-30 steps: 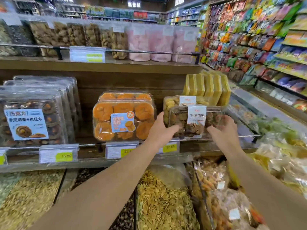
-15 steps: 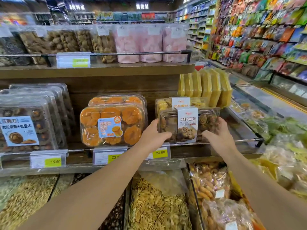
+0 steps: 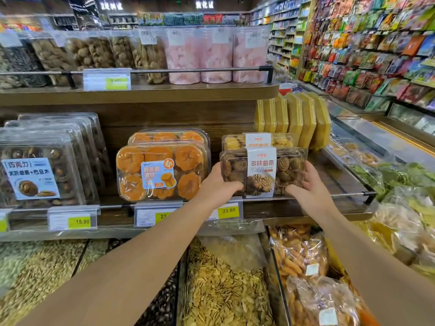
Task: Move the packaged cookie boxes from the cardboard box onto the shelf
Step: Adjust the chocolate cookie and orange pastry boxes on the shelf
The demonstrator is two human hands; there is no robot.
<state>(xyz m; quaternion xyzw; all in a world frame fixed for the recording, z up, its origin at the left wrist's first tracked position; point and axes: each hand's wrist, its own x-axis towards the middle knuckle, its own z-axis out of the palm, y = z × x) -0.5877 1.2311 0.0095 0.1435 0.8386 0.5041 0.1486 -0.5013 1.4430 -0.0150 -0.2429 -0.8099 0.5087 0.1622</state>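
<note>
A clear cookie box with a white label band stands upright on the wooden shelf, just behind its front rail. My left hand grips its lower left corner. My right hand touches its lower right side with the fingers spread along the box. A second cookie box of paler cookies stands right behind it. The cardboard box is not in view.
Boxes of orange cakes stand to the left, chocolate pastry boxes further left. Yellow packs lean behind on the right. Price tags hang on the rail. Bins of seeds and bagged snacks lie below.
Both hands lowered the cookie box onto the shelf in front of the paler box, and it now stands behind the rail. The view rose slightly.
</note>
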